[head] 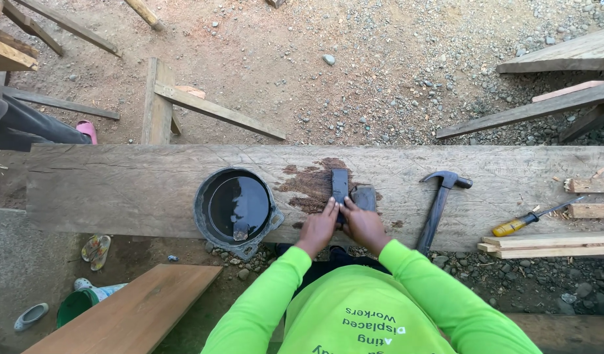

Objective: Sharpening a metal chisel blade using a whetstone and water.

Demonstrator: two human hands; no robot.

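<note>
I press a dark flat blade (340, 185) against a grey sharpening stone (364, 196) on the wet patch of the plank surface (118, 190). The fingers of my left hand (320, 227) and right hand (363, 225) are closed narrow on the blade's near end. Left of my fingers sits a black pan of water (235, 208); right lie a hammer (440, 203) and a yellow-handled screwdriver (531, 217).

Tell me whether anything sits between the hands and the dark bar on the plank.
Nothing visible does. The left hand and right hand already press on the dark bar, which lies on the wet patch of the plank.
</note>
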